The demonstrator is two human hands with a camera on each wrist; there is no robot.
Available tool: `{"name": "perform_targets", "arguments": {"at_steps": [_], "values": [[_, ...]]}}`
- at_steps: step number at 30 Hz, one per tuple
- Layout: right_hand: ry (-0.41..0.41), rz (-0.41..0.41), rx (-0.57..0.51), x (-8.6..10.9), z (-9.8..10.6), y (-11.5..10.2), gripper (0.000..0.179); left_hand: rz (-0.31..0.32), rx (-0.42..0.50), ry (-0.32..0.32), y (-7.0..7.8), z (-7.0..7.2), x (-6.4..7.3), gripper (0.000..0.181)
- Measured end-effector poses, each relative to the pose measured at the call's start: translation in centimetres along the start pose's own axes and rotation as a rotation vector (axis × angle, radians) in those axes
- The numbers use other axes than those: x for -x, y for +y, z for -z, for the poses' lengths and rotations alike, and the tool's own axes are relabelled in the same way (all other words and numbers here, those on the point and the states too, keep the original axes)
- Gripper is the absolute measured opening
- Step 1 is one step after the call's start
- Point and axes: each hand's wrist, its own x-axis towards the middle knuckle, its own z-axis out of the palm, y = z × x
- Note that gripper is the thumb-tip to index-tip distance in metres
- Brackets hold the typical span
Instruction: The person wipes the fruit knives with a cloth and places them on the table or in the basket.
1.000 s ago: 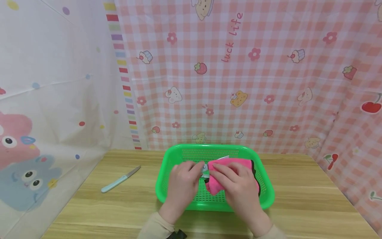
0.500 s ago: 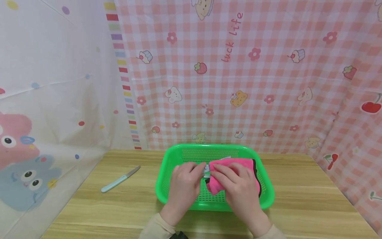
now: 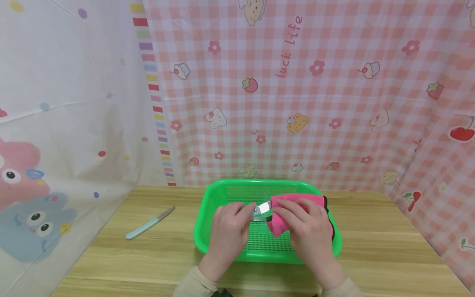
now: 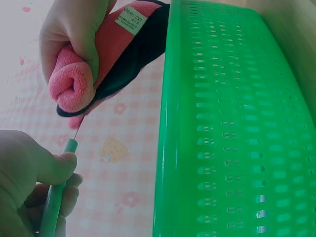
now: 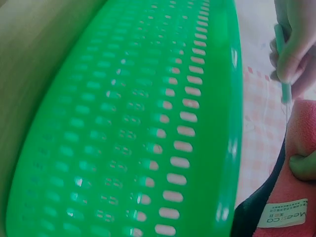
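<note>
My left hand [image 3: 231, 227] grips the pale handle [image 4: 55, 202] of a knife above the green basket. The knife's bare blade [image 3: 264, 207] points right, toward a pink cloth [image 3: 278, 226] with black edging. That cloth is folded over and pinched by my right hand [image 3: 309, 225], its fingers and thumb pressing on it. In the left wrist view the blade meets the cloth's lower edge; the tip is hidden. A white printed label [image 4: 130, 19] shows on the cloth. Below the blade in the head view lies another thin silvery strip [image 3: 261, 219], too partly covered to identify.
The green perforated basket [image 3: 268, 258] stands on the wooden table [image 3: 386, 247] under both hands. Left of it lies a second knife [image 3: 148, 226] with a light blue handle, blade pointing away. A checked curtain [image 3: 274, 103] hangs behind the table.
My right hand has slid to the right with the cloth, and more of the blade is bare. The left hand with the knife stays nearly still.
</note>
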Motion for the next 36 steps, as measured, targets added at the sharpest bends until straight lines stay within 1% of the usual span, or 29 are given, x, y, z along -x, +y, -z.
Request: {"name": "perform_targets", "arguments": {"at_steps": [5, 10, 14, 20, 22, 23, 25, 27, 29, 32, 34, 36], "values": [[0.001, -0.044, -0.005, 0.0, 0.8, 0.8, 0.048, -0.004, 0.007, -0.012, -0.1, 0.0, 0.0, 0.023], [-0.022, -0.082, -0.019, 0.0, 1.9, 1.6, 0.054, -0.017, 0.021, -0.021, -0.3, -0.1, -0.2, 0.027], [-0.029, -0.113, -0.011, 0.2, 2.5, 2.2, 0.055, -0.009, 0.045, -0.047, -0.5, 0.0, -0.6, 0.03], [0.025, -0.145, 0.008, 0.6, 3.2, 3.0, 0.055, -0.013, 0.075, -0.076, -1.0, 0.0, -1.5, 0.029], [0.034, -0.162, 0.013, 0.7, 3.5, 3.3, 0.057, -0.014, 0.085, -0.098, -1.2, 0.1, -1.9, 0.029], [0.036, -0.171, 0.015, 0.8, 3.6, 3.4, 0.057, -0.011, 0.097, -0.118, -1.3, 0.2, -2.1, 0.029], [0.031, -0.194, 0.018, 1.0, 4.0, 3.6, 0.057, 0.011, 0.121, -0.181, -1.6, 0.3, -2.6, 0.028], [0.015, -0.214, 0.023, 1.1, 4.3, 3.7, 0.055, 0.046, 0.148, -0.263, -2.0, 0.4, -3.1, 0.027], [-0.005, -0.232, 0.026, 1.2, 4.6, 3.8, 0.054, 0.095, 0.166, -0.36, -2.4, 0.5, -3.8, 0.026], [-0.018, -0.251, 0.032, 1.3, 4.9, 4.1, 0.053, 0.149, 0.176, -0.493, -3.0, 0.6, -5.0, 0.026], [-0.013, -0.259, 0.033, 1.3, 5.0, 4.2, 0.053, 0.174, 0.176, -0.565, -3.4, 0.5, -5.8, 0.026], [-0.001, -0.263, 0.035, 1.4, 5.1, 4.3, 0.053, 0.194, 0.193, -0.624, -3.9, 0.2, -6.5, 0.026]]}}
